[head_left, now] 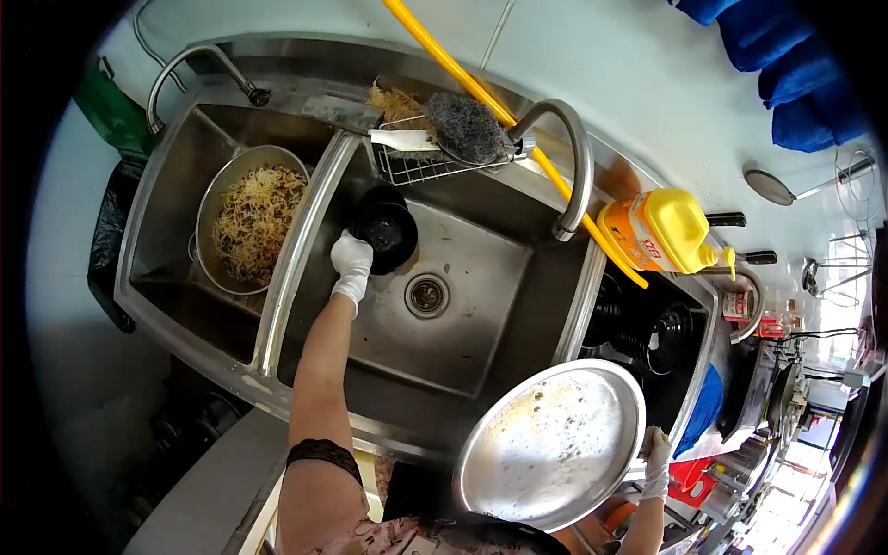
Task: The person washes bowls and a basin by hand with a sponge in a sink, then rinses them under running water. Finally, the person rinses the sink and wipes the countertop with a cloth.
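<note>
My left hand (352, 264), in a white glove, reaches into the middle sink and grips the near left edge of a black bowl (387, 237). Another dark rim shows behind that bowl, so it may be part of a stack. At the lower right, my right hand (657, 451), also gloved, is closed on the rim of a large round metal tray (555, 444). The tray is tilted over the sink's front edge, its wet inner face dotted with bits of food. Part of my right hand's grip is hidden behind the rim.
A metal pot (208, 217) in the left sink holds noodle scraps. A wire rack (435, 171) with a steel scrubber (462, 128) sits behind the middle sink. A faucet (585, 157), yellow hose (444, 57) and yellow detergent jug (661, 231) stand near the divider; black dishes (668, 338) fill the right sink.
</note>
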Demonstrator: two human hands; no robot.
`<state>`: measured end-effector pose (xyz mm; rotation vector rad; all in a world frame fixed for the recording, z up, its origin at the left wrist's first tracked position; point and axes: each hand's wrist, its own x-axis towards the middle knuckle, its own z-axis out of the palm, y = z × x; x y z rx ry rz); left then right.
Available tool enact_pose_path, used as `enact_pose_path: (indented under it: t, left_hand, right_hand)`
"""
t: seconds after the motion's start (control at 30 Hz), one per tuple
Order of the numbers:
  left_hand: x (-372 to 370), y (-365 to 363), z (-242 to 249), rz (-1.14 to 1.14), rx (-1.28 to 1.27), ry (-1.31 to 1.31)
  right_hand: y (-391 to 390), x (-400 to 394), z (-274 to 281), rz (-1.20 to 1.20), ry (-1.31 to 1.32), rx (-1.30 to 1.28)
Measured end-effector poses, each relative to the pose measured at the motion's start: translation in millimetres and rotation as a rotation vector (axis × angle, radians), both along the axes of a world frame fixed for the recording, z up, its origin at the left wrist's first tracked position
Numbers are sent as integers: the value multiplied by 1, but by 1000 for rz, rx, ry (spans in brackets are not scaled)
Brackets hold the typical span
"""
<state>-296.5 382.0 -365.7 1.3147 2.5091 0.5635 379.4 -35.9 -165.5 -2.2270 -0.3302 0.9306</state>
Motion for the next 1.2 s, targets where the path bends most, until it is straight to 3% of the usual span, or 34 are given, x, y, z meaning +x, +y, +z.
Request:
enact_pose_path:
  t: [0.1,0.17,0.27,0.6,0.77,0.87,0.9,0.97,1.1,1.17,1.2]
  left_hand:
    - [4,0,27,-216,-42,173]
    - [-1,-6,26,-332,74,282]
    - [-7,-16,42,-548,223,327]
    - [-20,-67,148,-822,347,357]
    - [-23,-83,158,-602,375,238]
    - [-23,-92,167,-216,266,-55]
    - [-41,-88,131,-150,255,-147]
    - [-35,-101,144,-132,386,-288]
    - [-6,-129,216,-219,665,-120]
    - [1,-135,233,-233,715,-135]
    - [8,-143,252,-256,736,-131]
  right_hand:
    - [-2,3,2,93,16,26]
    - [4,-6,6,16,-118,29]
    - [6,-6,11,-9,-112,18]
    - [-3,-4,-1,-45,-176,67]
    - [5,-26,18,-31,-189,70]
    - [2,-34,34,0,-93,149]
    - [1,-33,33,-2,-89,158]
    - [2,-31,33,-3,-68,212]
    - [37,-78,76,13,-19,229]
    - [74,-122,97,339,-301,529]
    - [95,-161,123,430,-238,488]
